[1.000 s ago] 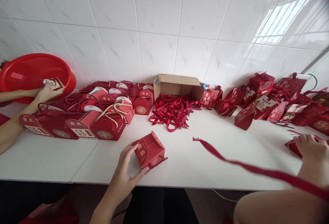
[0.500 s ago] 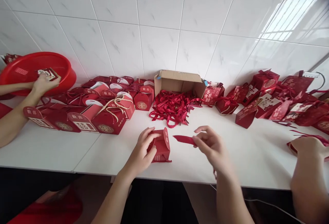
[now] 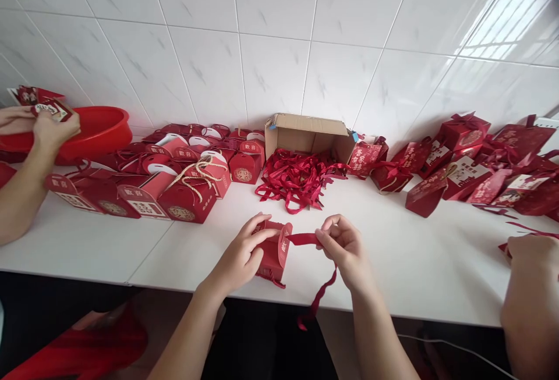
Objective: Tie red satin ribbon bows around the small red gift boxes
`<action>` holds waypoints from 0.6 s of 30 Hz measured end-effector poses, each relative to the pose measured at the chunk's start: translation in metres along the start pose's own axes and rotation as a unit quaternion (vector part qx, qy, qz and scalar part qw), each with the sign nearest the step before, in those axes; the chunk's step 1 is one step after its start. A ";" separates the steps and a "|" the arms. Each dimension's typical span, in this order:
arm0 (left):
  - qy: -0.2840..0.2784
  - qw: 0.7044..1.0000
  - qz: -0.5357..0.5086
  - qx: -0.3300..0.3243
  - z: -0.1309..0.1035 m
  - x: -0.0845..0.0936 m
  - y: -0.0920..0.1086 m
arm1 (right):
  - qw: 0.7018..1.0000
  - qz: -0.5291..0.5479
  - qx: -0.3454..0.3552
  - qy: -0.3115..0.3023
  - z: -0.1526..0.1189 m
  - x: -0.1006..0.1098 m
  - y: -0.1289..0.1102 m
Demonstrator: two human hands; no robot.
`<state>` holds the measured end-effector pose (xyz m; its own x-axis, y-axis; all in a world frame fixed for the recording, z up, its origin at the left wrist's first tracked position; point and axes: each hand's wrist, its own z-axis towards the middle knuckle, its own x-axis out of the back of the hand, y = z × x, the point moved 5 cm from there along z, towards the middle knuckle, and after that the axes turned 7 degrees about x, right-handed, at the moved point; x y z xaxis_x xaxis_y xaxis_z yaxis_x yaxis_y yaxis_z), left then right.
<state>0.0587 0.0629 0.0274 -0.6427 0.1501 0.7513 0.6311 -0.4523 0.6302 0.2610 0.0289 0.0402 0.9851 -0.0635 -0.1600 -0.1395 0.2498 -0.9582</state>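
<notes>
My left hand (image 3: pixel 241 256) is closed over a small red gift box (image 3: pixel 273 259) near the table's front edge, fingers across its top and thumb along the near side. A rounded flap with pale characters stands at the box's right end. Between thumb and fingertips, my right hand (image 3: pixel 344 251) pinches a dark red ribbon (image 3: pixel 305 239). The ribbon's pointed end reaches the flap; whether it has entered a slot there I cannot tell. Its other end dangles below my right hand past the table edge.
An open cardboard box (image 3: pixel 308 125) with a heap of red ribbons (image 3: pixel 301 179) stands by the wall. Red boxes (image 3: pixel 186 196) crowd the left, tied ones (image 3: pixel 463 176) the right. A person's hands (image 3: pixel 56 132) are at a red basin (image 3: pixel 107 127); another hand (image 3: pixel 535 255) is far right.
My right hand has moved left, bringing the ribbon's tip to the box's flap. The box has tilted slightly under my left hand. At the left, the other person's hands have lifted away from the basin's middle.
</notes>
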 end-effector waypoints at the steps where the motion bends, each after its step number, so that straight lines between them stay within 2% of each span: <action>1: 0.000 1.000 -0.001 -0.001 0.000 0.000 0.000 | 1.000 0.002 -0.002 -0.001 0.001 -0.001 0.001; 7: 0.009 1.000 -0.002 -0.002 -0.001 0.001 0.000 | 1.000 0.022 -0.011 0.005 0.001 -0.006 0.009; 18: 0.103 0.993 0.029 -0.054 0.001 0.005 0.011 | 0.998 0.061 -0.013 0.017 0.002 -0.012 0.010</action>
<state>0.0626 0.0599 0.0383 -0.6892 -0.0565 0.7223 0.6258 -0.5489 0.5542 0.2485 0.0341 0.0329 0.9566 -0.0661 -0.2837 -0.2618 0.2320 -0.9368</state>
